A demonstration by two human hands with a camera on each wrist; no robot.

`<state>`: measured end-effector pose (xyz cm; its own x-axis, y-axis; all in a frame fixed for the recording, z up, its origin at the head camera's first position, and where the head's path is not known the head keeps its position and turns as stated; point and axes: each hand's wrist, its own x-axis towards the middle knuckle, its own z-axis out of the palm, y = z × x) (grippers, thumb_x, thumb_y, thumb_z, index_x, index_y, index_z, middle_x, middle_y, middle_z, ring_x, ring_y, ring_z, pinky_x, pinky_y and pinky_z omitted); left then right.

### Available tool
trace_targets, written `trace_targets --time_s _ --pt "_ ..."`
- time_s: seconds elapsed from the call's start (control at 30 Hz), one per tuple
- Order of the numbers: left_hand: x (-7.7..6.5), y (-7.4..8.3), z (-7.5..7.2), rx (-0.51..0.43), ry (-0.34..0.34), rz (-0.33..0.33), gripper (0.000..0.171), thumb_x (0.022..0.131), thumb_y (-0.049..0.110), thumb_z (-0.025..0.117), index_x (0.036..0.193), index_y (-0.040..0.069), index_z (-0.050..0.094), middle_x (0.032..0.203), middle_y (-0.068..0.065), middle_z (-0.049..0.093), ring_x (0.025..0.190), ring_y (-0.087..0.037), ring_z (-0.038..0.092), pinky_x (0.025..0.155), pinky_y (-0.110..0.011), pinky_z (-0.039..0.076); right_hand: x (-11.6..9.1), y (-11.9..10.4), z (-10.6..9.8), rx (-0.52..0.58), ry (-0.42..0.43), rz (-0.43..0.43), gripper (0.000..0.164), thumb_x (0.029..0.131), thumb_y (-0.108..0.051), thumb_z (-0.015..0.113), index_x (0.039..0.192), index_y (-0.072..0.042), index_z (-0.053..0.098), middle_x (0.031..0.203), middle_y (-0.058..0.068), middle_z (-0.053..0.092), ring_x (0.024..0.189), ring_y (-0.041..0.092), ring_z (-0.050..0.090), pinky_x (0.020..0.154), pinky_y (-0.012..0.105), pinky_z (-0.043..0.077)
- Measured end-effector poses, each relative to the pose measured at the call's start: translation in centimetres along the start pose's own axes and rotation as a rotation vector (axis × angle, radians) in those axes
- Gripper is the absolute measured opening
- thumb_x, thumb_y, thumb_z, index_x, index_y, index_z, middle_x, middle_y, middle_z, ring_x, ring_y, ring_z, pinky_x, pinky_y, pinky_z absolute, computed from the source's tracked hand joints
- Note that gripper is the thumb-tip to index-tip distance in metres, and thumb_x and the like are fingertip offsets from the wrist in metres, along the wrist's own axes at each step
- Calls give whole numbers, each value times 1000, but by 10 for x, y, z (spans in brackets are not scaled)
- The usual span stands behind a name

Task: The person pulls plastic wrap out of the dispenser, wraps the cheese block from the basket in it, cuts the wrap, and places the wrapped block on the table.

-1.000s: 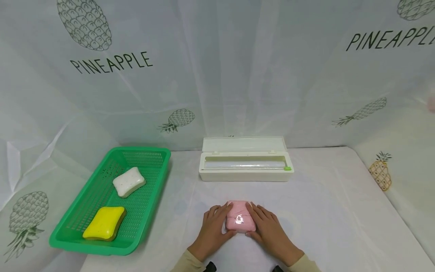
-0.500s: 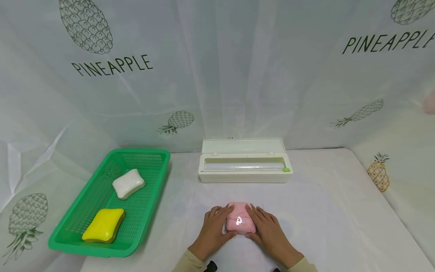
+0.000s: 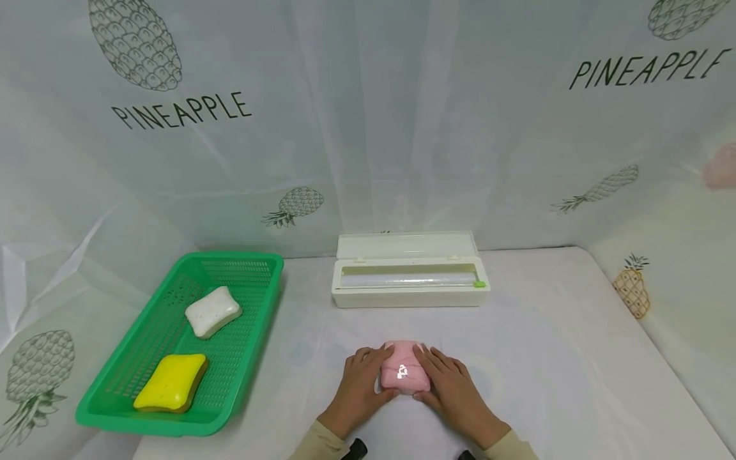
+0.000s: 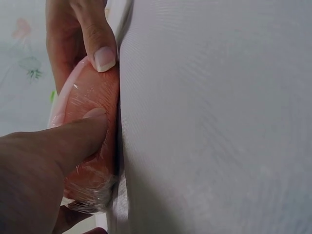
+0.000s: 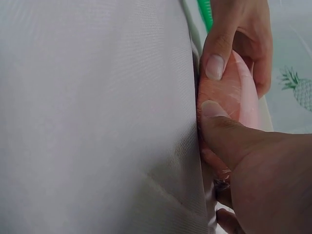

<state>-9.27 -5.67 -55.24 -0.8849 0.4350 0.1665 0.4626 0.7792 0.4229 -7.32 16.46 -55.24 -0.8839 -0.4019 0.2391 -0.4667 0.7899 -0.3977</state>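
A pink sponge (image 3: 404, 370), pillow-shaped and wrapped in glossy clear film, lies on the white-covered table near the front. My left hand (image 3: 358, 386) grips its left side, fingers along the far edge and thumb at the near edge. From the right, my right hand (image 3: 458, 397) holds the opposite side in the same way. In the left wrist view, the left thumb (image 4: 80, 139) presses the film-covered side, and bunched cling film (image 4: 90, 195) shows at its end. The right wrist view shows the right thumb (image 5: 217, 122) against the same side of the sponge.
Behind the hands stands a white cling film dispenser (image 3: 411, 298), lid raised, a roll inside and a green slider (image 3: 479, 283) at its right. On the left, a green basket (image 3: 253, 358) holds a white sponge (image 3: 213, 312) and a yellow sponge (image 3: 170, 383). Pineapple-print sheeting (image 3: 397, 128) encloses the table.
The head view has shifted slightly. Both hands keep holding the pink sponge in the same place, with hardly any movement.
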Motion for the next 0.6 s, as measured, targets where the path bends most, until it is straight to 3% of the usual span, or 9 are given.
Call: trace_targets --time_s 0.2,0.37,0.6 --pt "0 7 1 -34 27 0 76 71 41 77 136 17 46 127 2 54 114 -19 42 92 -42 31 -3 2 0 -3 57 -31 78 76 -40 71 140 -8 40 134 13 49 120 34 46 91 52 33" --pt "0 15 5 -62 89 43 76 69 41 79 133 16 48 122 3 57 110 -18 44 90 -42 31 -9 9 -2 18 112 -52 77 76 -39 72 140 -11 41 134 8 50 118 31 47 91 49 32" --pt "10 35 15 -45 126 95 75 74 47 73 136 15 46 131 0 51 112 -18 43 90 -43 31 -20 27 -17 77 156 -34 78 74 -34 75 141 -12 40 133 2 51 116 26 46 90 50 33"
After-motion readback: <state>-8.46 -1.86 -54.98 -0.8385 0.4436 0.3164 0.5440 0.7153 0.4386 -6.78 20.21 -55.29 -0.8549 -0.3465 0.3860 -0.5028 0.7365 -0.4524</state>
